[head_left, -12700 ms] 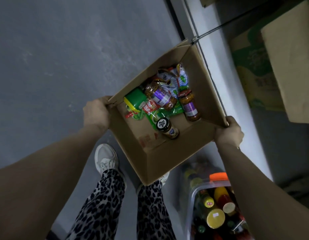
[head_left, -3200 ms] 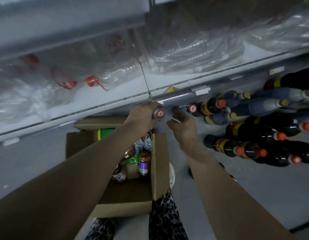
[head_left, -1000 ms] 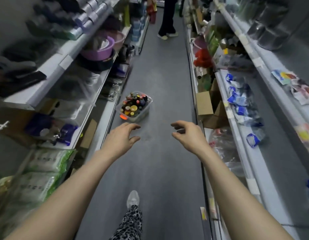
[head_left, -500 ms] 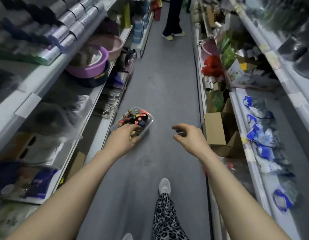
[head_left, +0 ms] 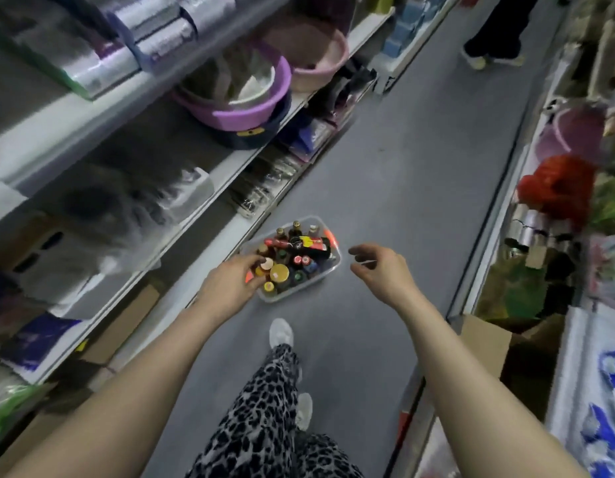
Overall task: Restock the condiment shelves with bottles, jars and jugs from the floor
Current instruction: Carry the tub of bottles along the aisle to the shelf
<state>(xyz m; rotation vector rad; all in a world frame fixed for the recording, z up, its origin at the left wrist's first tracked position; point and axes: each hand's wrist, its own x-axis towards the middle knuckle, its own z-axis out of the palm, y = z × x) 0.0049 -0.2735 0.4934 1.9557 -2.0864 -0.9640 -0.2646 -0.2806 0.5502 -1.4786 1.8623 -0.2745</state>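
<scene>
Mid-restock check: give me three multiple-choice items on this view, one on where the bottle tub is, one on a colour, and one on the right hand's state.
1. Where does the clear tub of bottles stand?
A. on a top shelf
B. on the aisle floor
C. inside a cardboard box

2. What colour is the nearest basin on the person's left?
A. purple
B. green
C. orange

3. What is the right hand doing?
A. gripping a bottle
B. pressing flat on the ground
C. held in the air, holding nothing

Answers:
1 B: grey floor shows on the open sides of the tub.
2 A: its rim and wall are purple.
3 C: its fingers are loosely curled round nothing, with the floor behind them.
</scene>
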